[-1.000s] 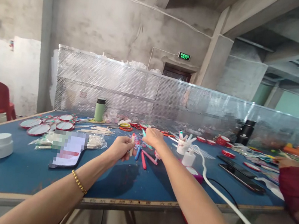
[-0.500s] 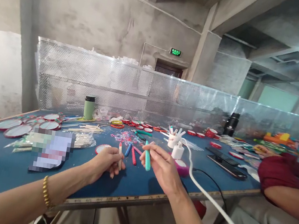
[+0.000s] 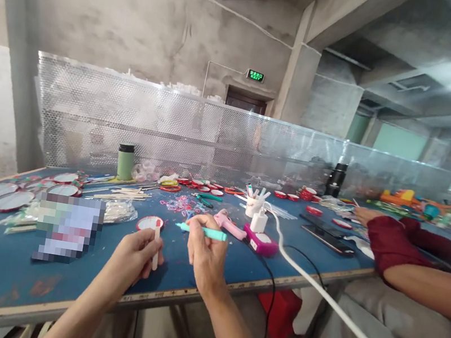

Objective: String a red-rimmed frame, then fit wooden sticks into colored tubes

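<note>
My left hand (image 3: 138, 255) pinches a flat wooden craft stick (image 3: 156, 252) with a red upper end, held upright above the near part of the table. In my right hand (image 3: 207, 263) is a mint-green marker (image 3: 215, 235), gripped like a pen. It lies nearly level, its tip pointing left toward the stick, with a small gap between them. Behind the stick sits a round white disc with a red rim (image 3: 147, 223). A pile of small coloured loops (image 3: 185, 205) lies further back. Just right of my right hand rests a pink glue gun (image 3: 231, 226).
A cup of pens (image 3: 253, 205) and a magenta power block (image 3: 260, 241) with a white cable stand to the right. Phones (image 3: 328, 239) lie beyond, near a co-worker's sleeve (image 3: 385, 240). Red-rimmed discs (image 3: 10, 200) and bagged sticks fill the left. A green bottle (image 3: 125, 163) stands behind.
The marker has swung from upright to nearly level, its tip now toward the stick. My view has turned slightly right. The blue and red markers on the table are no longer visible.
</note>
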Action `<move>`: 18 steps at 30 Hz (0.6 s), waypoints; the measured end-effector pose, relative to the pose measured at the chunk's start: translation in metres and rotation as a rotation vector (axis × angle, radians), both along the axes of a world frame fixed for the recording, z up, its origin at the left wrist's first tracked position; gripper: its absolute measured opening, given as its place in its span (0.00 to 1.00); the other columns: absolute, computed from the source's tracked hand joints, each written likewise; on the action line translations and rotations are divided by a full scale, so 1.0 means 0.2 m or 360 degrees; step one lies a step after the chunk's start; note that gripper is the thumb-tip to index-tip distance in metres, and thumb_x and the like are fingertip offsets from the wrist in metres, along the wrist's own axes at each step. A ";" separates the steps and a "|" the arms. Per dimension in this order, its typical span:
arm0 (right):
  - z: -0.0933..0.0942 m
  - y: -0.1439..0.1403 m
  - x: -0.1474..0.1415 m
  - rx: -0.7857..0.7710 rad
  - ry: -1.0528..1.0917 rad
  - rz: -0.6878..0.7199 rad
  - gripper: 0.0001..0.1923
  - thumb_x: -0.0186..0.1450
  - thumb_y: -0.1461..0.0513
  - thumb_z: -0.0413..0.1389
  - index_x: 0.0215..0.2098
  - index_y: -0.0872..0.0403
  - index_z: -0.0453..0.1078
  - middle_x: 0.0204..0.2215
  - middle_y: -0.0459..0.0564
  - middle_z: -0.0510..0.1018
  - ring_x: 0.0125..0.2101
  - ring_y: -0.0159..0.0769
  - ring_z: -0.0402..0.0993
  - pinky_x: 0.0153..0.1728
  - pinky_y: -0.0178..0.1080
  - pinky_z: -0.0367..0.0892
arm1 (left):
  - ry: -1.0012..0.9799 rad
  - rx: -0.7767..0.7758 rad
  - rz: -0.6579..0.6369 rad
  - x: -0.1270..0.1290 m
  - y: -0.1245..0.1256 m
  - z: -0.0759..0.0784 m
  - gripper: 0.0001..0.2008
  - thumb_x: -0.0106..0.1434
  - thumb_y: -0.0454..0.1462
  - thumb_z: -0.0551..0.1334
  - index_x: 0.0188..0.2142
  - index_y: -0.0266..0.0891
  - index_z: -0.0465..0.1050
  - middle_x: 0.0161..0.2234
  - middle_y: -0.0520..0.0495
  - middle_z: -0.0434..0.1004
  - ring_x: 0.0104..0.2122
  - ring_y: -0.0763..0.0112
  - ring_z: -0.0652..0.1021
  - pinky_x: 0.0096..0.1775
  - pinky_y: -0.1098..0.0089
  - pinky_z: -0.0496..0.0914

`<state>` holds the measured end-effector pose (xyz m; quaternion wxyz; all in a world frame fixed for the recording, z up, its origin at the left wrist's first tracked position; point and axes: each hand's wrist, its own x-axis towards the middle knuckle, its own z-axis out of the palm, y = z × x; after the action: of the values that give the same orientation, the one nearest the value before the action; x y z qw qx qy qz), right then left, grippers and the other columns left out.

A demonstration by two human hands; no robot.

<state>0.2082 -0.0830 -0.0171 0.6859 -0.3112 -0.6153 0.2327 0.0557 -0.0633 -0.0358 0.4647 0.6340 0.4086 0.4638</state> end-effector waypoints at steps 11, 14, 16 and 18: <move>-0.06 0.03 -0.02 0.0076 0.0039 -0.0087 0.12 0.68 0.56 0.57 0.29 0.54 0.71 0.18 0.40 0.70 0.15 0.24 0.65 0.17 0.28 0.60 | -0.0118 -0.0085 -0.0157 0.02 0.03 0.00 0.15 0.58 0.47 0.60 0.31 0.35 0.69 0.25 0.45 0.79 0.13 0.79 0.69 0.13 0.79 0.60; -0.05 0.01 -0.02 0.0062 -0.0041 -0.0072 0.09 0.68 0.57 0.56 0.34 0.54 0.71 0.18 0.40 0.71 0.16 0.25 0.67 0.19 0.29 0.63 | -0.0065 -0.0076 -0.0201 0.02 0.02 0.01 0.16 0.59 0.47 0.60 0.28 0.34 0.69 0.23 0.46 0.77 0.14 0.80 0.68 0.14 0.80 0.61; -0.06 -0.01 -0.02 0.0052 -0.0078 -0.0066 0.07 0.67 0.58 0.56 0.36 0.54 0.71 0.19 0.41 0.73 0.17 0.27 0.70 0.20 0.30 0.66 | -0.0030 -0.0061 -0.0248 0.01 0.01 0.02 0.17 0.60 0.47 0.60 0.28 0.34 0.70 0.21 0.48 0.74 0.14 0.80 0.68 0.15 0.80 0.61; -0.06 -0.03 -0.03 0.0058 -0.0103 -0.0108 0.07 0.67 0.58 0.56 0.35 0.54 0.70 0.19 0.41 0.75 0.18 0.28 0.72 0.21 0.30 0.68 | -0.0030 -0.0049 -0.0321 0.00 -0.01 0.03 0.16 0.61 0.47 0.60 0.30 0.34 0.70 0.22 0.49 0.74 0.15 0.80 0.69 0.16 0.81 0.61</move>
<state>0.2020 -0.0900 -0.0300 0.6788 -0.3266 -0.6303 0.1878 0.0565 -0.0646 -0.0303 0.5225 0.6602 0.3456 0.4143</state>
